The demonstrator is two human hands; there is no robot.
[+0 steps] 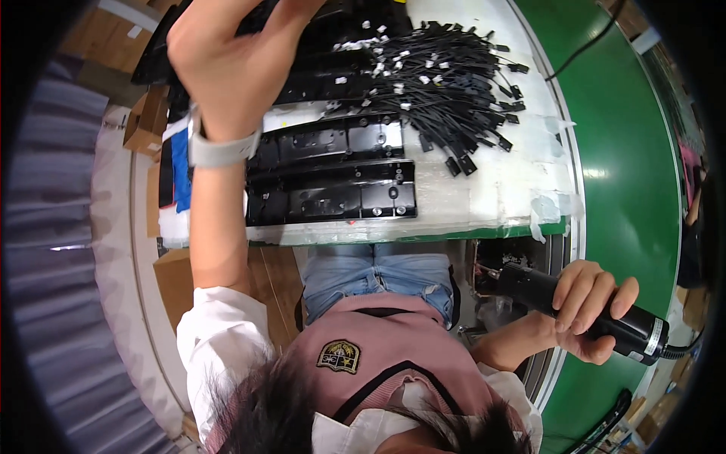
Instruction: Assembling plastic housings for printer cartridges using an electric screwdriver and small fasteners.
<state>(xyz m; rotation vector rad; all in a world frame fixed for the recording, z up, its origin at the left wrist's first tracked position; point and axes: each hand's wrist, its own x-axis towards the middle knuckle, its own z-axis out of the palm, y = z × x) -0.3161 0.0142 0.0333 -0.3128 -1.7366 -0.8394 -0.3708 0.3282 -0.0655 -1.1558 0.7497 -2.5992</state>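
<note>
left hand [233,69], far: fingertips cropped, can't tell grip | right hand [594,309], near: fingers clamped round black cylindrical corded tool [534,290]

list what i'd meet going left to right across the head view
grey curtain → left hand → nearest black panel → heap of black cables → right hand around the black power tool
</note>
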